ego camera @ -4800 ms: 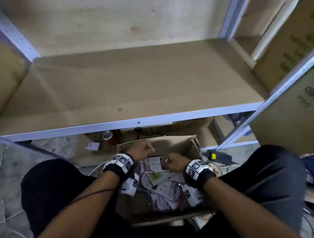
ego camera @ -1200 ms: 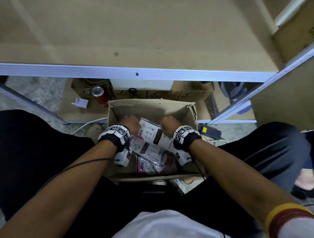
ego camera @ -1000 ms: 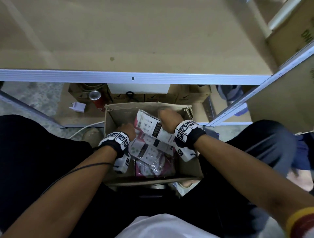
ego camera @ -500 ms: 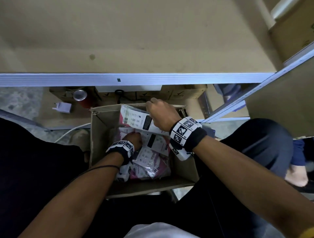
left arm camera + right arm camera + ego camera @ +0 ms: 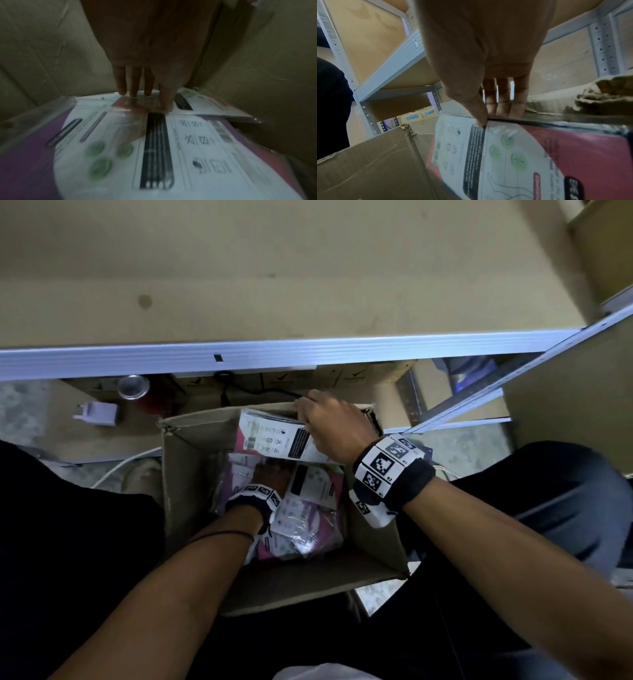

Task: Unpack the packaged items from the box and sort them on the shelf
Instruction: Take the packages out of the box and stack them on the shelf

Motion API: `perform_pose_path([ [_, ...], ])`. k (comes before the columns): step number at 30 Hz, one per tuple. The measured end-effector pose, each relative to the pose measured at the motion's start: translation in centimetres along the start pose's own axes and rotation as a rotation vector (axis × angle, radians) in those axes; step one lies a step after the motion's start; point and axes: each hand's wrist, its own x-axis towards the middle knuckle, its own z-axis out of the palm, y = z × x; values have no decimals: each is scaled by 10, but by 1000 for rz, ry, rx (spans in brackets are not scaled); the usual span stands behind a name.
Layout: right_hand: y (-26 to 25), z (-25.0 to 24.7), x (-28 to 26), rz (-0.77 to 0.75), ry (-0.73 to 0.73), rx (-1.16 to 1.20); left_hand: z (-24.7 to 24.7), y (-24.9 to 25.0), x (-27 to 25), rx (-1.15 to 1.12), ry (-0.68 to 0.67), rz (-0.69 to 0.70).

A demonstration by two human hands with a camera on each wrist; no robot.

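Unpacking step: right hand point(image 5: 330, 424) pinches red-and-white packet point(image 5: 274, 438) at cardboard box point(image 5: 185, 460) rim; left hand point(image 5: 145, 56) fingers straight on packets below. Next: lift to shelf point(image 5: 274, 352).

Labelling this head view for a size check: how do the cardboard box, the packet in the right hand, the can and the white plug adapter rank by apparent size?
1. cardboard box
2. packet
3. white plug adapter and can: look alike, not ranked.

The right hand point(image 5: 329, 428) is up high and reaches forward. Its thumb point(image 5: 479, 115) and fingers point(image 5: 503, 102) pinch together. The left hand point(image 5: 270, 474) is down low. Its fingers point(image 5: 135, 83) are straight and point down. Both wrists wear black bands.
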Motion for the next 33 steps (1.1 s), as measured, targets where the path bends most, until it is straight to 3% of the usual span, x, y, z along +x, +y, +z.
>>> perform_pose_path([
  [3,0,1,0,-12,-1,-8,-11,-2,8,-123,45,-3],
  [8,3,-3,-3,-2,3,9,-8,-21,13,-277,-75,15],
  [11,3,-4,-3,-1,1,8,-4,-28,14,-200,-115,49],
  [16,2,-4,0,-12,-11,5,-9,-24,11,-41,11,2],
  [21,1,-6,0,-4,-13,2,-12,-35,0,-502,74,-27],
  [25,-1,-6,-4,0,1,2,-25,-44,-16,-752,81,56],
  [31,4,-8,-7,16,28,22,-28,-64,-25,-600,-112,167],
  [33,4,-7,-8,17,30,20,-20,-67,-27,-545,-120,163],
])
